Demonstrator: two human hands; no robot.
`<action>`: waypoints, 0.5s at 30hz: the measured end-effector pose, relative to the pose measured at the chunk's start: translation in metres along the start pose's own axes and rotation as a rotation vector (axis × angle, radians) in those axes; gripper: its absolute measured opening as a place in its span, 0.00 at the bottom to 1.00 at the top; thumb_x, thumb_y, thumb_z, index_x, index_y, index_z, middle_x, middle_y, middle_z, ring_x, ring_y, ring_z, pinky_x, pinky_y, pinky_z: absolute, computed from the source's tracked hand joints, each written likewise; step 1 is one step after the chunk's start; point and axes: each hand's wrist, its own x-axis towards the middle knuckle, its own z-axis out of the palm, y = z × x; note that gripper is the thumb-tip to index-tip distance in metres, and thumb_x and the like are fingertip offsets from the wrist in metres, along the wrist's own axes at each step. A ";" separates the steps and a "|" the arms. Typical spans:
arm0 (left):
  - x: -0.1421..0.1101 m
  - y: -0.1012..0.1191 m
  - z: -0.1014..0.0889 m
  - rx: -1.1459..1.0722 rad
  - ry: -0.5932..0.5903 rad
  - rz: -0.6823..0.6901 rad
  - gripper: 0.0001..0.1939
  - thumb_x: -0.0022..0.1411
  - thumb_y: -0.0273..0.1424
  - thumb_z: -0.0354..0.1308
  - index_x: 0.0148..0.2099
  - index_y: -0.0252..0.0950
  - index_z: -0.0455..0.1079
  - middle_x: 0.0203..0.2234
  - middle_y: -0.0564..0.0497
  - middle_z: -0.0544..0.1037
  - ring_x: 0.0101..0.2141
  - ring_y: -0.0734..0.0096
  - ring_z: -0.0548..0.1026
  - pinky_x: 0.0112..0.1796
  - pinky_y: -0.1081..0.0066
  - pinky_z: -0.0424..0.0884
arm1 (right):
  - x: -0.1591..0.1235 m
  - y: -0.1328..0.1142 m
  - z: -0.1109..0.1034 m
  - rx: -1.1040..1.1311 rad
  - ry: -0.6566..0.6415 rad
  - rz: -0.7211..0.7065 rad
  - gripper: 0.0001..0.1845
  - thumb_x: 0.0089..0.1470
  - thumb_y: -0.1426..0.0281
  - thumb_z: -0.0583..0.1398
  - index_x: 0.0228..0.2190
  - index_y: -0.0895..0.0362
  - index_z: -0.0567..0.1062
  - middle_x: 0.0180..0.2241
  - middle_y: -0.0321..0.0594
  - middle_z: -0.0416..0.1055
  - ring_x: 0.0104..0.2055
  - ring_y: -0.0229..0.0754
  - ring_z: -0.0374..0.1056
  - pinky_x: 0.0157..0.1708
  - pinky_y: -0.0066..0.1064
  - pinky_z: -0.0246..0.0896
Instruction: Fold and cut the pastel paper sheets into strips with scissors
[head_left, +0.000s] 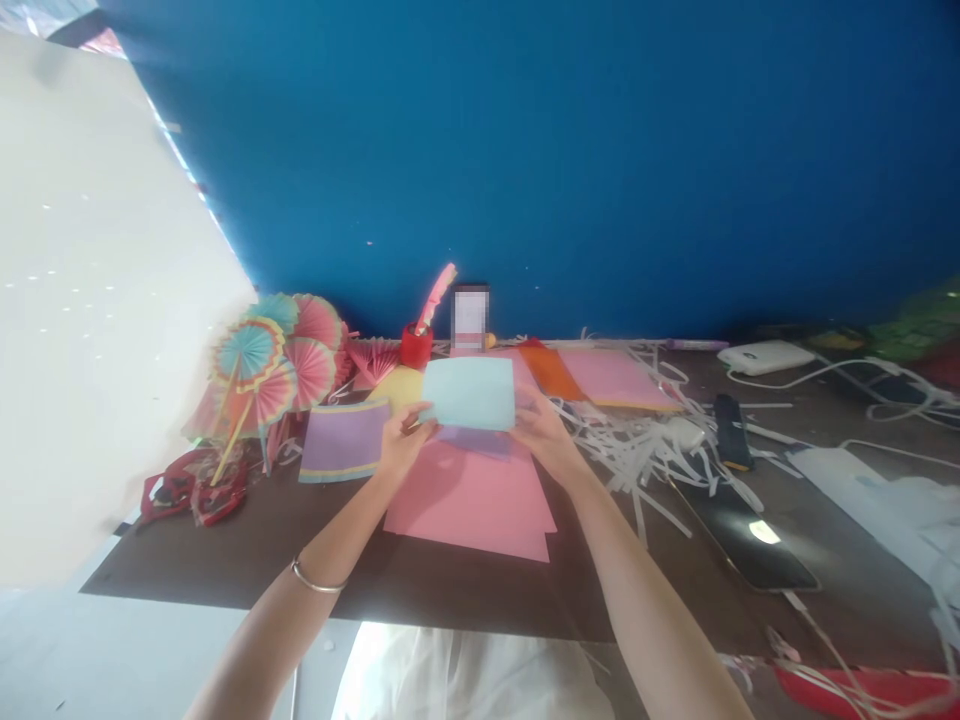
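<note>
Between my two hands is a light blue sheet of paper (469, 393), raised above a stack of paper on the table. My left hand (405, 435) pinches its left lower edge, and my right hand (538, 432) grips the right lower corner. Beneath it lie pink sheets (469, 500), with a strip of purple paper showing just under the blue edge. Left of my left hand rests a purple sheet (343, 440) with yellow and blue borders. A yellow sheet (399, 385) is partly hidden behind the blue one.
Folded paper fans (251, 360) cluster at the left on the brown table (300, 560). Behind my hands stand a red tape roll (416, 345) and a small upright card. Orange paper (553, 370), shredded white strips (637, 450), a phone (750, 540) and a white cabled device (765, 357) lie rightward.
</note>
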 end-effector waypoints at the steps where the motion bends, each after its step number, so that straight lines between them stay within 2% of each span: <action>1: 0.000 -0.001 0.000 -0.005 0.000 0.005 0.20 0.42 0.33 0.66 0.40 0.34 0.70 0.35 0.51 0.74 0.33 0.71 0.75 0.45 0.60 0.71 | 0.000 0.001 0.000 -0.050 0.018 -0.033 0.34 0.47 0.67 0.60 0.55 0.48 0.55 0.46 0.42 0.67 0.48 0.46 0.65 0.44 0.43 0.66; 3: 0.001 -0.002 -0.001 -0.017 -0.004 0.017 0.21 0.42 0.34 0.66 0.40 0.34 0.70 0.36 0.50 0.74 0.34 0.71 0.75 0.44 0.61 0.71 | 0.000 0.002 0.000 -0.235 0.123 -0.145 0.29 0.47 0.65 0.59 0.52 0.50 0.60 0.51 0.44 0.62 0.53 0.48 0.60 0.46 0.44 0.63; 6: 0.001 -0.004 -0.001 -0.030 -0.009 0.025 0.21 0.42 0.34 0.66 0.40 0.33 0.69 0.36 0.50 0.74 0.33 0.72 0.75 0.44 0.61 0.71 | -0.004 0.003 0.008 -0.666 0.291 -0.350 0.19 0.47 0.64 0.60 0.43 0.51 0.69 0.54 0.45 0.58 0.58 0.53 0.52 0.51 0.48 0.55; 8: 0.002 -0.006 -0.001 -0.039 -0.010 0.023 0.21 0.41 0.34 0.66 0.39 0.33 0.69 0.35 0.50 0.75 0.32 0.72 0.75 0.43 0.61 0.71 | -0.006 0.004 0.016 -0.911 0.262 -0.461 0.13 0.49 0.64 0.59 0.39 0.52 0.73 0.53 0.45 0.59 0.57 0.53 0.52 0.53 0.49 0.50; 10: 0.002 -0.009 0.000 -0.044 -0.017 0.010 0.21 0.41 0.35 0.66 0.38 0.33 0.69 0.34 0.49 0.75 0.32 0.71 0.75 0.43 0.61 0.71 | -0.009 0.005 0.025 -1.058 0.170 -0.534 0.09 0.53 0.66 0.57 0.37 0.51 0.74 0.50 0.44 0.63 0.54 0.51 0.56 0.52 0.47 0.50; 15: 0.001 -0.011 0.001 -0.076 -0.085 -0.053 0.22 0.39 0.35 0.68 0.38 0.33 0.69 0.31 0.50 0.76 0.31 0.69 0.75 0.41 0.62 0.71 | -0.010 0.010 0.035 -1.196 0.061 -0.593 0.13 0.57 0.74 0.51 0.35 0.53 0.75 0.37 0.42 0.71 0.43 0.45 0.64 0.44 0.40 0.53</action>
